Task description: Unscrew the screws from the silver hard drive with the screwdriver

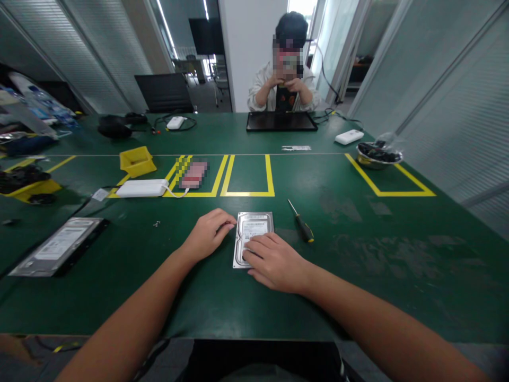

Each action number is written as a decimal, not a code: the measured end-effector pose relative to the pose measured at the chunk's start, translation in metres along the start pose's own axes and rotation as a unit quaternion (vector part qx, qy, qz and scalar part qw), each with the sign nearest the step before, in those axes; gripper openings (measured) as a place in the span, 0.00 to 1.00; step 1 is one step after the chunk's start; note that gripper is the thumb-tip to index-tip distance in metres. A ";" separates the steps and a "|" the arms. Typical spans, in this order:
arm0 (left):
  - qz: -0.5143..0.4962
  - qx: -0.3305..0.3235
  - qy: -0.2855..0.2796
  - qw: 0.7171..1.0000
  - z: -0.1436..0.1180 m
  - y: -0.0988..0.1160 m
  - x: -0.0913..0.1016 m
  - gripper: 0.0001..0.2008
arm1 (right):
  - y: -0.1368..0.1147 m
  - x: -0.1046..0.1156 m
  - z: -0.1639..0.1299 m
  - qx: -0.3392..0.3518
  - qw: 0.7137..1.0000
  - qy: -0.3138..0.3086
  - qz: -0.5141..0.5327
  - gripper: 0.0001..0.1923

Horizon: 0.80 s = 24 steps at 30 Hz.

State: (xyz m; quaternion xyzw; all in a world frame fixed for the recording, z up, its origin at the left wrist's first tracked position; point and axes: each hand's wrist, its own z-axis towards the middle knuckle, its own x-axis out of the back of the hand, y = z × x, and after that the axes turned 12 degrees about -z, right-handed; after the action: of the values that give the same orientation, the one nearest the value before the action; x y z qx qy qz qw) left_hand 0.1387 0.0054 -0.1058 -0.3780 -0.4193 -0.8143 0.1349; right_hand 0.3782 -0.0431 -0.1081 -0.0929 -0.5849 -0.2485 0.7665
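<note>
A silver hard drive (255, 222) lies flat on the green table in front of me, label side up. My right hand (276, 262) rests across its lower right part, fingers stretched over the label. At the drive's upper left edge is my left hand (209, 234), thumb and fingertips drawn together in a pinch; whatever may be between them is too small to make out. A screwdriver (303, 228) with a black and yellow handle lies right of the drive. To the left, a few tiny screws (156, 224) are scattered on the table.
A second hard drive (63, 245) lies far left, near a yellow bin (34, 191) of dark parts. Behind are a yellow box (137, 162), a white power bank (142, 188) cabled to a phone (194, 175), and a bowl (377, 156). Across the table (397, 307) sits a person (284, 85).
</note>
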 end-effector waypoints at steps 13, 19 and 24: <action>0.006 -0.012 0.003 1.000 -0.003 -0.008 -0.003 0.12 | 0.000 -0.002 -0.001 0.000 1.000 0.003 0.001 0.16; -0.001 0.009 0.033 0.999 -0.003 -0.010 -0.004 0.06 | -0.001 -0.002 0.000 0.000 1.000 0.004 0.003 0.15; -0.009 0.015 0.026 1.000 -0.003 -0.009 -0.003 0.06 | -0.002 -0.002 0.000 -0.003 1.000 0.005 0.000 0.15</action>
State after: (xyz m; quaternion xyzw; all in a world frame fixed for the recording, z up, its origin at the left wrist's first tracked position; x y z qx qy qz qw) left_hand 0.1342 0.0084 -0.1145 -0.3511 -0.4315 -0.8185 0.1439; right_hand 0.3769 -0.0439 -0.1103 -0.0939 -0.5802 -0.2507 0.7692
